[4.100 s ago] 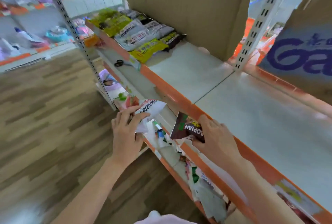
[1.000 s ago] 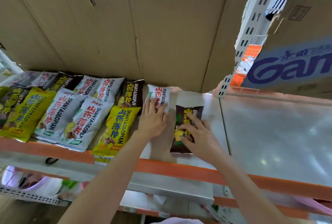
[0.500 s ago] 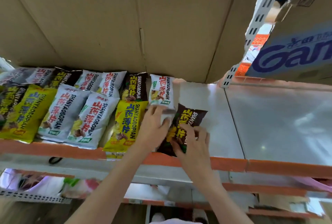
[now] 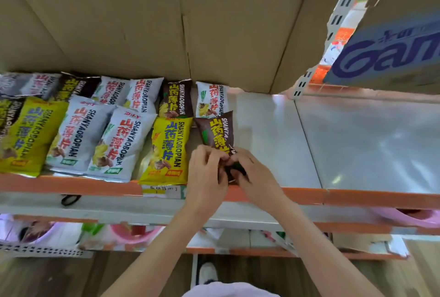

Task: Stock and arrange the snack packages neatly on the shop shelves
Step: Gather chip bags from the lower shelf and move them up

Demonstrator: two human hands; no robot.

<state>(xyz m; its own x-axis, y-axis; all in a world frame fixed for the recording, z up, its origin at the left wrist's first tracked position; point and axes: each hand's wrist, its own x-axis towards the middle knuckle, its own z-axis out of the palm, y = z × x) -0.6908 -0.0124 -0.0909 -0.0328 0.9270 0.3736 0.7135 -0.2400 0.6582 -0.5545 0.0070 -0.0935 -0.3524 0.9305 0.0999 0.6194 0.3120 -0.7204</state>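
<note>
Brown snack packet (image 4: 217,133) now lies straighter at the front of the shelf (image 4: 271,134) than half a second ago, beside the yellow packet (image 4: 167,150) (at its 3 o'clock). Both hands, left hand (image 4: 206,174) and right hand (image 4: 256,175), pinch its near end, the packet stretching toward 12 o'clock from them.

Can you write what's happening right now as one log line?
step: placing brown snack packet | hands: left hand, right hand both gripping its bottom | spot: front row, beside yellow packet
</note>
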